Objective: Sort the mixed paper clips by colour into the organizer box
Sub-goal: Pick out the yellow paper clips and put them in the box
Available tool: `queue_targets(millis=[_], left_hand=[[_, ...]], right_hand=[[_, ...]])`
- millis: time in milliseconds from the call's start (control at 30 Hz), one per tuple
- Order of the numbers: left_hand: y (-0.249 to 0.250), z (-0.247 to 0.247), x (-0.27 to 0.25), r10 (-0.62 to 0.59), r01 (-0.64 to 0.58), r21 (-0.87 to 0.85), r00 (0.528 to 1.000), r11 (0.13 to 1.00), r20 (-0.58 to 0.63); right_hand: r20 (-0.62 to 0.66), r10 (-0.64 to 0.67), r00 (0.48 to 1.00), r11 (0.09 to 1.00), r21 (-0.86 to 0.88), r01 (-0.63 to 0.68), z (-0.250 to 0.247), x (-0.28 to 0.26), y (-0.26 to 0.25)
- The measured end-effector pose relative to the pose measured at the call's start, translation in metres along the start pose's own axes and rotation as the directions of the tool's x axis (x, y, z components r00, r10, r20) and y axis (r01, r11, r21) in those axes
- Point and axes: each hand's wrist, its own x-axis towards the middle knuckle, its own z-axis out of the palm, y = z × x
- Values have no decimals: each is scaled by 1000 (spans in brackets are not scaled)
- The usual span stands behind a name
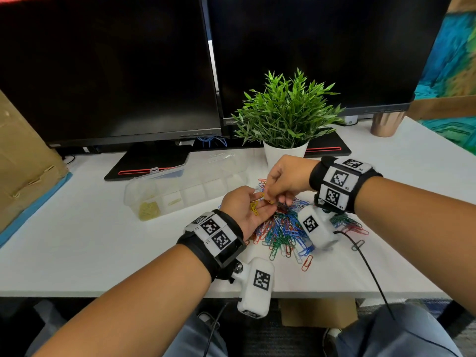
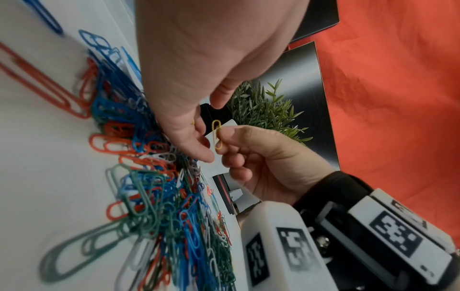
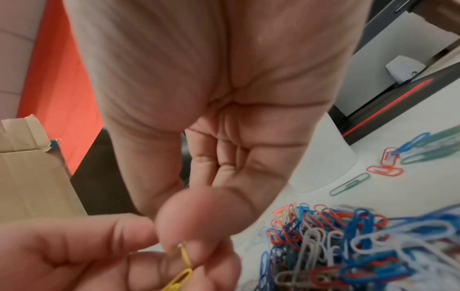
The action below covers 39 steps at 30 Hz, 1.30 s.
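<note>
- Head view: a white desk (image 1: pixel 103 240) carries two dark monitors (image 1: pixel 108 68) at 12 o'clock. A leafy plant (image 1: pixel 286 112) stands behind the clip pile (image 1: pixel 286 228); the clear organizer (image 1: pixel 180 191), at 10 o'clock, holds yellow clips. The left hand (image 1: pixel 244 210), palm up with fingers relaxed, cradles yellow clips (image 1: pixel 254 207).
- Left wrist view: the right hand (image 2: pixel 263 157) pinches one yellow clip (image 2: pixel 217 134).
- Right wrist view: glossy wire loops lie blurred at 4 o'clock.

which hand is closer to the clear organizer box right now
Left. The left hand sits palm up just right of the organizer box; the right hand is further right, over the clip pile.
</note>
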Motion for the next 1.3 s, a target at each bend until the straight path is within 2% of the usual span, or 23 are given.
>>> queue_targets(millis=[100, 167, 200, 267, 300, 367, 400, 433, 533, 667, 767, 900, 1033, 1167, 1300], left_hand=[[3, -3, 2, 23, -23, -11, 1000, 1000, 2], [5, -4, 1, 33, -34, -5, 999, 999, -34], [6, -4, 0, 40, -39, 7, 997, 999, -66], [7, -6, 0, 47, -42, 48, 992, 998, -116], [7, -7, -1, 46, -38, 65, 991, 997, -127], [7, -9, -2, 39, -27, 89, 991, 996, -131], [7, -10, -3, 35, -23, 96, 991, 995, -127], [8, -11, -3, 31, -19, 99, 992, 995, -122], [10, -13, -5, 19, -9, 92, 994, 996, -106], [10, -14, -5, 15, -5, 94, 995, 996, -103], [9, -14, -4, 16, -7, 86, 995, 996, -103], [9, -14, -3, 13, -12, 12, 994, 1000, -106], [11, -16, -5, 2, 0, 21, 993, 1000, -114], [11, -18, -6, -10, 15, 47, 995, 999, -99], [12, -19, -5, -5, 5, 2, 996, 1000, -87]], right_hand=[[15, -15, 1000, 994, 106, 14, 2, 9, 1], [-41, -18, 999, 988, 154, 24, 2, 16, 3], [-99, -9, 995, 993, 114, 20, 1, 20, 4], [-246, -6, 969, 991, -133, -27, -1, 28, 7], [-275, -24, 961, 946, -318, -67, -2, 30, 7], [-222, -40, 974, 758, -642, -116, -1, 35, 10], [-188, -32, 982, 704, -702, -112, -1, 36, 10], [-177, -24, 984, 695, -710, -111, -1, 37, 9], [-187, -18, 982, 744, -659, -112, -5, 33, 9], [-147, 96, 985, 802, -575, -164, -14, 27, 15], [-170, 97, 981, 751, -634, -184, -19, 25, 13], [-226, -40, 973, 707, -695, -133, -17, 31, 5], [-197, 28, 980, 681, -714, -163, 0, 44, -2], [-222, -6, 975, 622, -764, -170, 5, 57, 1], [-216, 13, 976, 573, -799, -184, 7, 55, 1]])
